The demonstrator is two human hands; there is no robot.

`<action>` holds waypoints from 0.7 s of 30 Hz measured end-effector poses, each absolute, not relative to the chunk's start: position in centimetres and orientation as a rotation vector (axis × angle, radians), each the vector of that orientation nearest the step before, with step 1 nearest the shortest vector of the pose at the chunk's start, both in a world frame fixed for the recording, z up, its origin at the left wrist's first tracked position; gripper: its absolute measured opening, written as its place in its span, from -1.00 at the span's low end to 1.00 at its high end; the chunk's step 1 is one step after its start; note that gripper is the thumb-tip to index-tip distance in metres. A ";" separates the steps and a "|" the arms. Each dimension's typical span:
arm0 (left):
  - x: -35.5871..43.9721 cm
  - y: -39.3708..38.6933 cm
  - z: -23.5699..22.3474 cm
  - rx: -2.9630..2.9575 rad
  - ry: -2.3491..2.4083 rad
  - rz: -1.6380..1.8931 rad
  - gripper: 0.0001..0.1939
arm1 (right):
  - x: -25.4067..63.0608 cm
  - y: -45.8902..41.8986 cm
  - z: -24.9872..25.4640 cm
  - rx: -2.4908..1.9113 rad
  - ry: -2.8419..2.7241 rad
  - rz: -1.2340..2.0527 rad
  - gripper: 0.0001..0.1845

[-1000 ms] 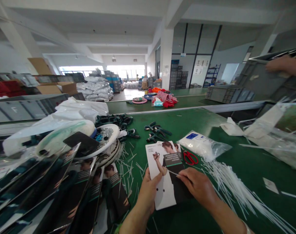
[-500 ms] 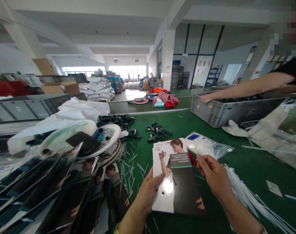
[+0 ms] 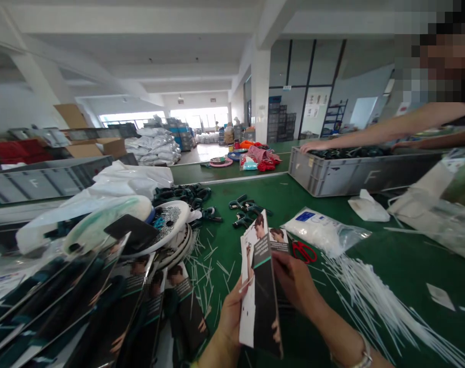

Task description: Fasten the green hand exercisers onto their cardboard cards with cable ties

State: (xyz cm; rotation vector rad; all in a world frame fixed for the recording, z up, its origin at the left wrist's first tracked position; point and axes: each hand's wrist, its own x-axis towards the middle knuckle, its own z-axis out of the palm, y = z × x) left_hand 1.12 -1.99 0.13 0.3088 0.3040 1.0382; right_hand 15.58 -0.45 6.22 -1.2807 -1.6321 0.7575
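Observation:
My left hand [image 3: 232, 306] is closed round the left edge of a small stack of printed cards [image 3: 260, 286], which picture a person with a hand grip strengthener. The front card is swung out at an angle, and another card [image 3: 279, 236] shows behind it. My right hand [image 3: 294, 280] is closed at the cards' right side, its fingertips partly hidden behind the front card. Red-handled scissors [image 3: 304, 251] lie just past my right hand. Dark hand grips [image 3: 245, 205] rest on the green table beyond the cards.
White cable ties [image 3: 365, 291] fan out on the right, near a clear bag [image 3: 320, 227]. Carded grips [image 3: 113, 306] are heaped at left beside a white round tray [image 3: 175, 220] of small metal parts. A co-worker's arm [image 3: 386, 125] reaches over a grey crate [image 3: 347, 176].
My right hand has moved left onto the cards, and the front card has turned edge-on, away from the stack. The co-worker's crate has shifted slightly left.

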 end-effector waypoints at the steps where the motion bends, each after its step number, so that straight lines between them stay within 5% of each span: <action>1: 1.0 -1.9 -0.1 0.282 0.268 1.042 -0.76 | 15.5 -0.7 6.7 -1.304 -1.783 0.682 -0.66; 8: 0.4 -2.1 -0.7 0.061 0.104 0.989 -0.91 | 14.7 -2.6 10.3 -1.421 -2.613 0.249 -0.54; 12: 0.3 -2.4 -0.6 -0.036 0.083 1.001 -0.77 | 14.1 -2.7 10.7 -1.453 -2.654 0.180 -0.45; 21: 0.3 -2.2 -0.2 -0.104 0.057 0.972 -0.69 | 13.5 -2.7 11.1 -1.464 -2.598 0.180 -0.64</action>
